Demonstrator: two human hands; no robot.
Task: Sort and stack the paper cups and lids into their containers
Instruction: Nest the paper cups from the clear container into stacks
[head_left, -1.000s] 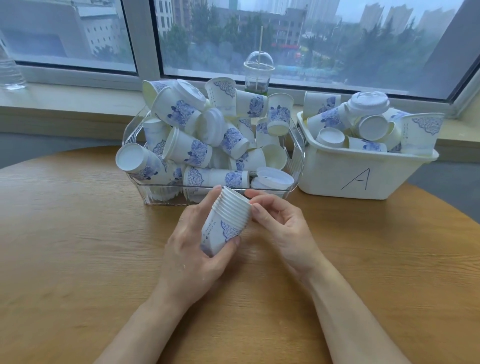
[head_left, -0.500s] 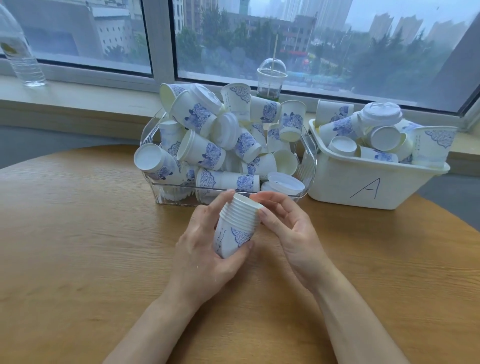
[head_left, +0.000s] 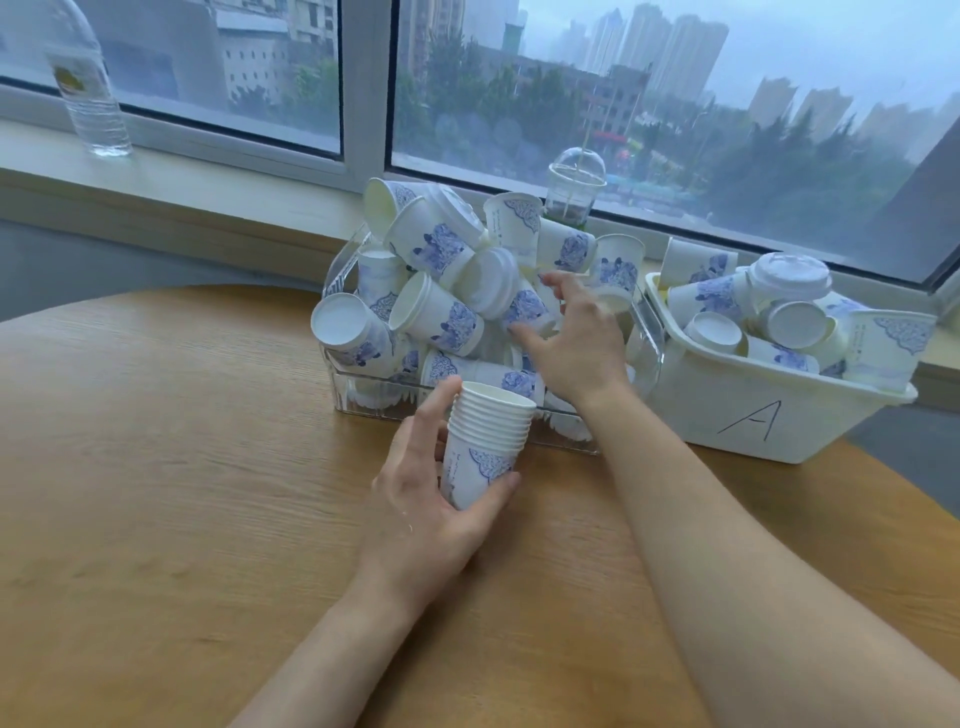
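Note:
My left hand grips a stack of nested white paper cups with blue flower prints, held upright just above the wooden table. Behind it stands a clear plastic bin heaped with loose cups and white lids. My right hand reaches into that heap, fingers spread around a lying blue-print cup, touching it; a firm hold is not visible. A white bin marked "A" at the right holds more cups and lids.
A clear domed cup with a straw stands on the window sill behind the clear bin. A plastic water bottle stands on the sill at the far left. The table's curved edge runs behind both bins.
My right hand left the stack's rim and reached forward into the clear bin's heap. The left hand keeps the stack, now more upright. The camera view tilted up and moved closer.

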